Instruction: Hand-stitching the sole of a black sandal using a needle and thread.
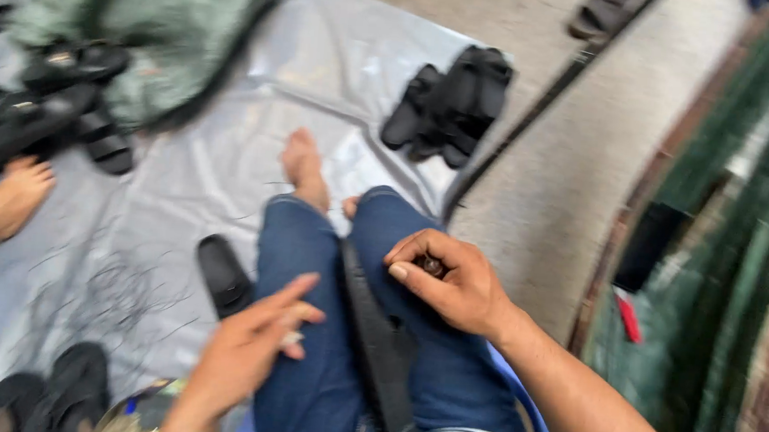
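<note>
Right hand (452, 281) pinching small dark object (432, 266); left hand (251, 343) over lap.

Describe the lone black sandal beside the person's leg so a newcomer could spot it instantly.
Start at the grey plastic sheet covering the ground, then find the person's blue-jeaned legs. Just off the left knee lies one black sandal. Unlike the heaped pairs elsewhere, it lies alone, nearest the left hand.

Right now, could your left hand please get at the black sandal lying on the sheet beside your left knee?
Probably yes: the left hand hovers just right of the sandal, with only bare sheet between them, though it seems to pinch something small.
</note>
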